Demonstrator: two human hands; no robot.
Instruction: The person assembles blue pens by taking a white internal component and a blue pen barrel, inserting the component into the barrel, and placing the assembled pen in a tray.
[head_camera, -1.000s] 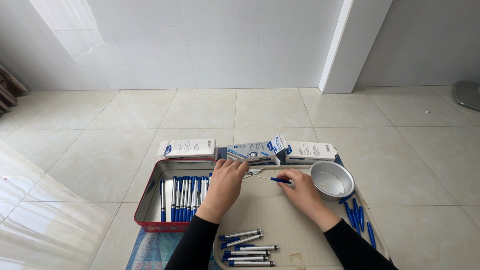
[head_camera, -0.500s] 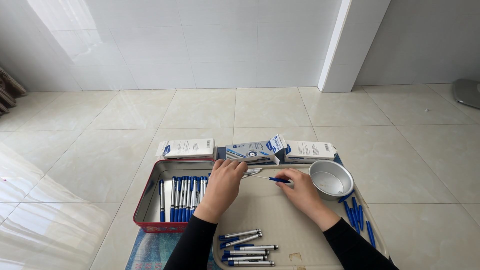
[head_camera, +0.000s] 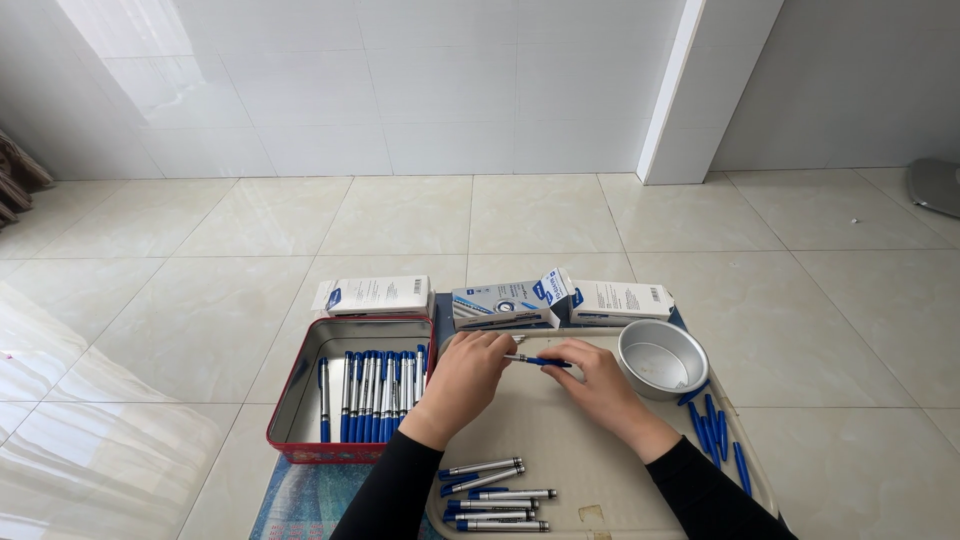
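Note:
My left hand (head_camera: 466, 378) and my right hand (head_camera: 598, 388) meet over a beige tray (head_camera: 570, 455) and together hold one blue and silver pen (head_camera: 536, 360) lying level between their fingertips. The left hand grips its silver end, the right its blue end. Several finished-looking pens (head_camera: 492, 494) lie in a row on the tray near me. To the left, a red metal tin (head_camera: 300, 400) holds several pens (head_camera: 378, 385) standing side by side.
A round metal bowl (head_camera: 661, 358) sits at the tray's right. Loose blue pen parts (head_camera: 716, 425) lie along the tray's right edge. Three white and blue pen boxes (head_camera: 500, 303) stand behind tray and tin. Tiled floor surrounds everything.
Both hands have closed in on each other by a little, so the pen between them looks shorter. Nothing else has moved.

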